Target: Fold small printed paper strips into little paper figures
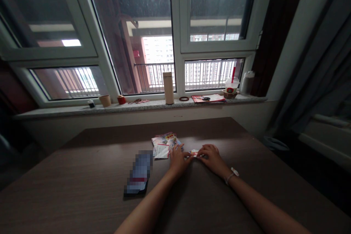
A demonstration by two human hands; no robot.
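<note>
From my feed: left hand [178,158] and right hand [212,156] are close together but not clasped, thumb and fingertips of each closed on opposite ends of one small printed paper [194,153]. That piece sits between them, low over the table [82,179]; I can't tell if it's resting on the wood or just lifted. Progress, my read: handling of this piece is under way and not finished, since neither hand has let go. Its shape is mostly hidden by fingers, so I can't call how much is left on it. Just beside the left hand, a loose pile of printed papers [161,142] lies overlapped and flat; those look unworked to me, though I can't say whether any of them are to be handled. I see no separate finished piece set apart. Nearer the wearer, left of the left forearm, a pixelated phone [138,175] lies apart from the papers, untouched. Farther out, on the windowsill [157,106], a tan bottle [168,88] stands upright, out of the work, well beyond both hands.
</note>
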